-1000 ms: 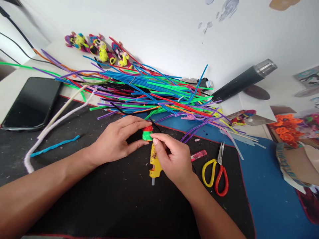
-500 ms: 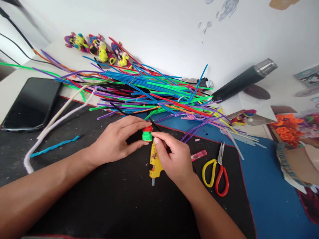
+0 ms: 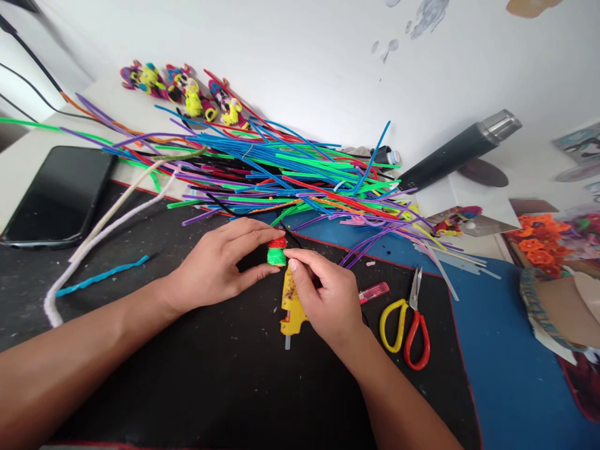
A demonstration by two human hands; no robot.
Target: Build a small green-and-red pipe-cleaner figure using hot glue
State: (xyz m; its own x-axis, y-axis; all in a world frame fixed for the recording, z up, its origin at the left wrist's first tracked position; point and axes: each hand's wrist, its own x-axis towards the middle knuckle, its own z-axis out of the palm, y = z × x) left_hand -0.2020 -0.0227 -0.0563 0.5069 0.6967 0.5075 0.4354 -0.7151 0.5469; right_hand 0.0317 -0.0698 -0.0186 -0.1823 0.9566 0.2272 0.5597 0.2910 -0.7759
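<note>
My left hand [image 3: 218,262] pinches a small coil of green and red pipe cleaner [image 3: 276,251] between thumb and fingers. From the right, my right hand [image 3: 325,297] meets the same coil with thumb and forefinger closed on its side. Both hands hover over a black mat [image 3: 210,375]. A yellow glue gun [image 3: 290,309] lies on the mat, partly under my right hand. Just beyond the hands spreads a big pile of coloured pipe cleaners [image 3: 281,175].
Scissors with a yellow and a red handle [image 3: 407,325] and a pink lighter [image 3: 374,292] lie right of my right hand. A black phone [image 3: 59,194] is at the left, a dark flask [image 3: 462,150] at the back right. Finished pipe-cleaner figures [image 3: 187,94] line the wall.
</note>
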